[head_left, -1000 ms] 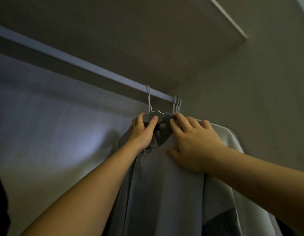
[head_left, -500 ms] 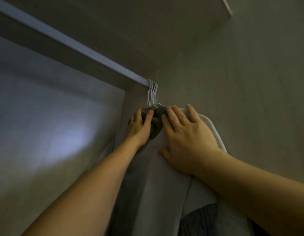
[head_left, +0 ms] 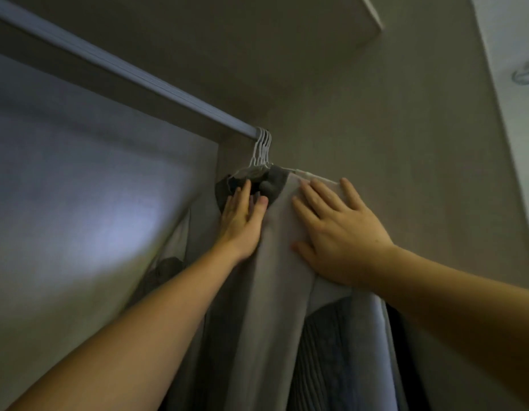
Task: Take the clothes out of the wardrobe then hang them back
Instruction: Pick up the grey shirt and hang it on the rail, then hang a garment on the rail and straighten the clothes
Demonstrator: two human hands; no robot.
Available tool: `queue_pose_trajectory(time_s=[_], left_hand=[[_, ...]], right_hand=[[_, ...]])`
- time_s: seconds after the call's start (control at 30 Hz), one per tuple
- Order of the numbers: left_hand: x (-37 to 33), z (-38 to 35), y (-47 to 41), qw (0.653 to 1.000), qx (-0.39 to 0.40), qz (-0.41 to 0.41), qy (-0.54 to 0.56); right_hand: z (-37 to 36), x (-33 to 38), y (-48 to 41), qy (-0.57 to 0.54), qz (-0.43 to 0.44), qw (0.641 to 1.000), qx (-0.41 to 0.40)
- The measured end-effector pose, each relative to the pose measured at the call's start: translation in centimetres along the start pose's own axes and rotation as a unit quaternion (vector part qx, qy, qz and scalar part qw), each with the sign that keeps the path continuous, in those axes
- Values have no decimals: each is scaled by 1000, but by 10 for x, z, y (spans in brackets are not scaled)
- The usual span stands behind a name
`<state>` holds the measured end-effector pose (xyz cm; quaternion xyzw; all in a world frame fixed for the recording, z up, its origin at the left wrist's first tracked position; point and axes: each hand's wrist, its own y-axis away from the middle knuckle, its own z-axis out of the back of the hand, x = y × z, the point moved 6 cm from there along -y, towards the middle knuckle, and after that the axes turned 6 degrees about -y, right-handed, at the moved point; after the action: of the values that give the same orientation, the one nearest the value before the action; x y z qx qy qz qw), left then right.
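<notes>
Hangers (head_left: 261, 149) now together, grey shirt (head_left: 275, 277) smooth

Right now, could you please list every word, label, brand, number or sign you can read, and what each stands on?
None: no text can be read.
The grey garment, its dark collar, the white hangers, the rail and the wardrobe wall bear no print.
The round fitting at upper right is too blurred to tell.

Dim, grainy view, pale bluish glow on the back panel (head_left: 88, 221), soft motion blur, edges bowed
</notes>
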<state>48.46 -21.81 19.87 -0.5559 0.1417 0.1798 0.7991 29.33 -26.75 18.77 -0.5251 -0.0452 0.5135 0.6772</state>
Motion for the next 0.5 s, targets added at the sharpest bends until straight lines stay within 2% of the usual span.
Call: queue_pose_trajectory(time_s=[0.33, 0.5], left_hand=[[-105, -21, 205, 984, 8, -160, -73], [-163, -78, 318, 980, 73, -157, -101]], right_hand=[[31, -36, 198, -66, -37, 997, -17], [22, -60, 334, -98, -68, 988, 93]])
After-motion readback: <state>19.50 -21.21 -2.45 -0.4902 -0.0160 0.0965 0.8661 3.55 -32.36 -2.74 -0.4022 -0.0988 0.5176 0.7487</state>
